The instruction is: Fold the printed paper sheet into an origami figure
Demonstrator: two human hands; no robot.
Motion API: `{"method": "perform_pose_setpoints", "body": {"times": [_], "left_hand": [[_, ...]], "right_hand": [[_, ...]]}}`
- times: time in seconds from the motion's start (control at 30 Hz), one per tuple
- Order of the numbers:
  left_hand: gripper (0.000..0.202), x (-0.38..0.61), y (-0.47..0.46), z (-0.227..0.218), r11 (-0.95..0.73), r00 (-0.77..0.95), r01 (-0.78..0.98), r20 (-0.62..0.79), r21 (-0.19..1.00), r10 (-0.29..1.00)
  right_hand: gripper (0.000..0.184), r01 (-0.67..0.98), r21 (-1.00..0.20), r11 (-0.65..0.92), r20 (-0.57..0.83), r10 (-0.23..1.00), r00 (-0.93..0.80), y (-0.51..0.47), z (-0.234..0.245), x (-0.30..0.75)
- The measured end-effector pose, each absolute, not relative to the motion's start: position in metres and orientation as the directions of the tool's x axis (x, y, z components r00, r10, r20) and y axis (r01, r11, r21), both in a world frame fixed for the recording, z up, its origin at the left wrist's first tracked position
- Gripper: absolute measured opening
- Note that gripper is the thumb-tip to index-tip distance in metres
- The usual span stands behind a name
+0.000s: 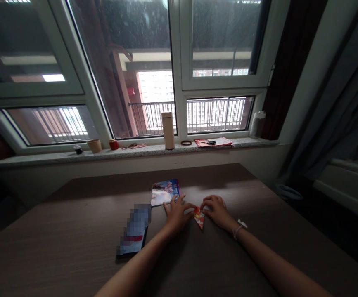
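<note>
A small piece of folded paper (199, 220), patterned in red, yellow and white, lies on the table with a sharp point toward me. My left hand (178, 213) pinches its left edge between thumb and index finger, the other fingers spread toward a booklet. At the paper's upper right, my right hand (216, 209) has its thumb and fingertips closed on the edge; a pale bracelet is on that wrist. Just behind my left fingers is the blue and pink booklet (165, 192). To the left of my left forearm stands a tilted phone or tablet (134, 231), its screen partly blurred out.
The brown table (73, 214) reaches toward the windowsill (148, 152). On the sill stand a beige thermos (167, 131), a paper cup (94, 145), a small red jar (113, 144), a bracelet ring (186, 143), and red papers (220, 142) with scissors (209, 142) on top.
</note>
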State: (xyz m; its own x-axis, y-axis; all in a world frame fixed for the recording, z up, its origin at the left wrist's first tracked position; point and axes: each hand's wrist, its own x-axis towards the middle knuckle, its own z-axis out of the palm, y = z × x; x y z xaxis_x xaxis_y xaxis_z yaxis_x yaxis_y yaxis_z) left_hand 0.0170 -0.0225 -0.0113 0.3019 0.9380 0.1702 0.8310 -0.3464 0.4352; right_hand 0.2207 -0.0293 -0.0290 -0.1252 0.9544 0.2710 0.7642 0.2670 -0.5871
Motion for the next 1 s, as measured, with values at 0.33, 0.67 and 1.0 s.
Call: {"method": "perform_pose_setpoints", "body": {"times": [0.33,0.67,1.0], "left_hand": [[0.013,0.0183,-0.0211,-0.0157,-0.365,0.268,0.857,0.292,0.362,0.918],[0.013,0.0175,-0.0210,-0.0122,-0.371,0.291,0.876,0.276,0.308,0.916],[0.019,0.0151,-0.0236,-0.0109,-0.364,0.296,0.887,0.254,0.285,0.921]], "right_hand": [[0.016,0.809,-0.502,0.307,0.358,0.925,-0.128,-0.0316,-0.0275,0.2159],[0.016,0.829,-0.492,0.265,0.308,0.944,-0.119,-0.0355,-0.0220,0.2159],[0.024,0.829,-0.486,0.278,0.257,0.952,-0.169,-0.0364,-0.0224,0.2211]]}}
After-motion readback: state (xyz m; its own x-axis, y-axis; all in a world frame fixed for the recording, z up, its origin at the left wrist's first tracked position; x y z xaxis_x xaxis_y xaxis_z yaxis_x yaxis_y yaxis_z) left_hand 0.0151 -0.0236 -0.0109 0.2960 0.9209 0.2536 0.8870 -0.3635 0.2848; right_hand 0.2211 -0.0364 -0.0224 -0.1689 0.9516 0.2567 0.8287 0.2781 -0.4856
